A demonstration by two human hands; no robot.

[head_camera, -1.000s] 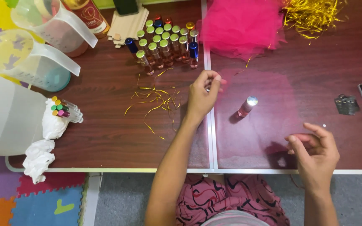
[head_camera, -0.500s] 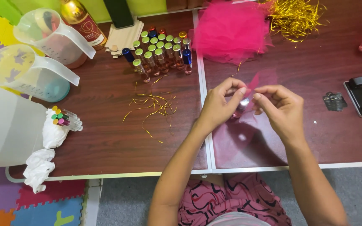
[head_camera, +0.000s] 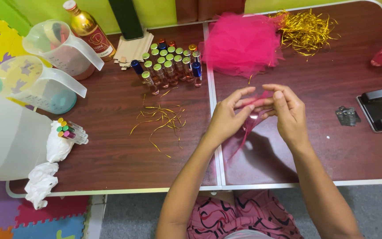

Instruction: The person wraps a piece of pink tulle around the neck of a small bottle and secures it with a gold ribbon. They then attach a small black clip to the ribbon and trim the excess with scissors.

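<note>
Both my hands meet above the middle of the brown table [head_camera: 111,150]. My left hand [head_camera: 229,116] and my right hand [head_camera: 288,110] pinch a sheer pink mesh piece [head_camera: 249,124], gathered up around a small bottle that is mostly hidden inside it. The mesh hangs down toward the table between my wrists. A pile of the same pink mesh [head_camera: 242,44] lies just beyond my hands. Several small capped roll-on bottles [head_camera: 169,66] stand in rows to the left of that pile.
Gold foil strips lie loose [head_camera: 160,121] at centre left and heaped [head_camera: 306,28] at the back right. Two clear jugs [head_camera: 45,75], a gold bottle [head_camera: 87,28], wooden sticks [head_camera: 133,46] and crumpled tissue [head_camera: 49,168] sit left. A hole punch [head_camera: 379,109] sits right.
My right hand came in from the table's front right edge to join the left. The small bottle left the table, and the pink mesh is now gathered up between both hands.
</note>
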